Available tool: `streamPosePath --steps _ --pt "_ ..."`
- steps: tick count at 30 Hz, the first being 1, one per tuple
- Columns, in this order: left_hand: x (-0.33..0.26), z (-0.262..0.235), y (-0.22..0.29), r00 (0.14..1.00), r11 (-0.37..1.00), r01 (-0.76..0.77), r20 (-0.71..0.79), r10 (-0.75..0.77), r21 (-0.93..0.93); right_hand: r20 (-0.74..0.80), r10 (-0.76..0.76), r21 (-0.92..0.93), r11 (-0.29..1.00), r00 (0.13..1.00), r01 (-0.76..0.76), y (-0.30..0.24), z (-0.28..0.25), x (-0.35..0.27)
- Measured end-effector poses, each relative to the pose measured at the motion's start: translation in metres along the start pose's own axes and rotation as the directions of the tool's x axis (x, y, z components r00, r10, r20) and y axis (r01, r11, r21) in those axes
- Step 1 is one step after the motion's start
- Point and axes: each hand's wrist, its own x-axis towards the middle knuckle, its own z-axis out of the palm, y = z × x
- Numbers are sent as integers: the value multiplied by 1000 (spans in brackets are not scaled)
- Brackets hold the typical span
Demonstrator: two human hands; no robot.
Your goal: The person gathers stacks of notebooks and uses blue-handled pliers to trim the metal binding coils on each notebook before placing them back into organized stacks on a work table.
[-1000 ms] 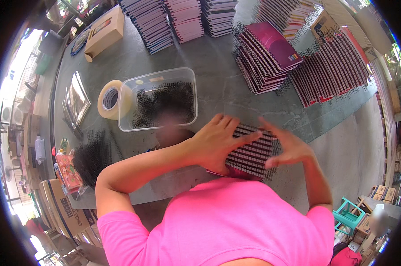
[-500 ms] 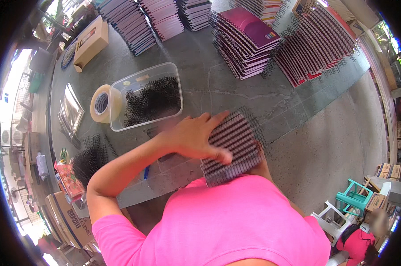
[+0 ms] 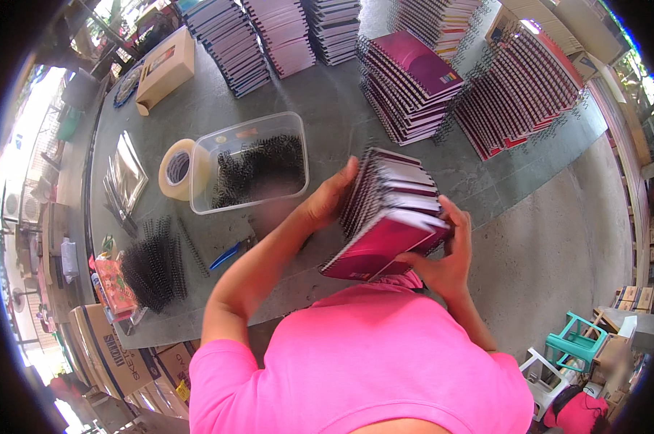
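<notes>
A stack of magenta-covered spiral notebooks [image 3: 388,217] is lifted off the grey table [image 3: 327,116] and tilted, in front of my pink shirt. My left hand [image 3: 327,199] grips the stack's left, spiral-bound side. On the right, my right hand [image 3: 443,253] holds the stack from below, fingers wrapped on its edge. A clear plastic tub [image 3: 249,160] of black spiral coils stands just left of my left hand.
Tall stacks of bound notebooks [image 3: 414,79] line the table's far side and right [image 3: 522,94]. A tape roll [image 3: 176,170], a loose pile of black coils [image 3: 153,264], plastic sleeves [image 3: 124,181] and a cardboard box [image 3: 164,69] lie at left. Plastic stools [image 3: 573,343] stand on the floor at right.
The notebook stack lay pressed flat on the table under my hands; now both hands have raised it and tilted it upward toward the table's middle.
</notes>
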Motion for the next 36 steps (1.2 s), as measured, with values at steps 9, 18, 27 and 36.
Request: streamPosePath --steps 9,18,27,36 --pt "5 18 -38 990 963 -33 -144 -6 -266 300 228 550 752 926 -364 42 57 -49" --pt "16 3 -24 981 965 -127 -171 88 -229 134 -26 614 787 991 -62 40 45 -5" --pt "1 -4 -12 980 975 -196 -13 199 101 27 -205 433 885 978 173 52 64 -10" --pt "21 -20 -29 957 958 -246 -123 264 145 -148 -412 326 838 899 437 31 68 17"
